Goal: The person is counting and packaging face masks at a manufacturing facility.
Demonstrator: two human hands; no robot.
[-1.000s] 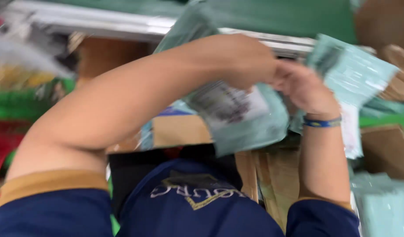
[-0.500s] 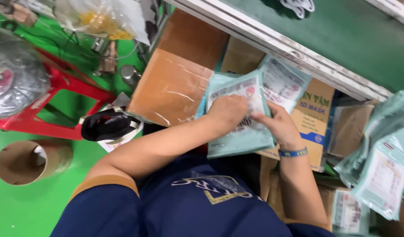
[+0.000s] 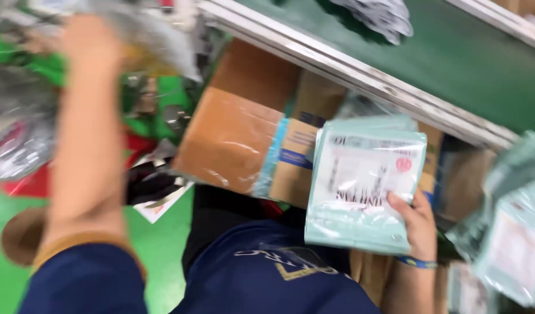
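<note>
Head view | right hand [image 3: 417, 224] gripped pale-green mailer stack [image 3: 363, 186] just below conveyor edge [image 3: 360, 78] | left hand [image 3: 87, 38], blurred, grip unclear, had left the stack, raised well left of conveyor edge.

cardboard box [image 3: 235, 139], green conveyor belt [image 3: 453, 52]

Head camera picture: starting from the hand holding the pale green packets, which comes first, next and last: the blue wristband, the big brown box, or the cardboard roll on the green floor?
From the right hand, which holds the pale green packets:
1. Blue wristband, just below it on the same wrist.
2. Brown box, to its left under the conveyor edge.
3. Cardboard roll, far left on the green floor.
</note>
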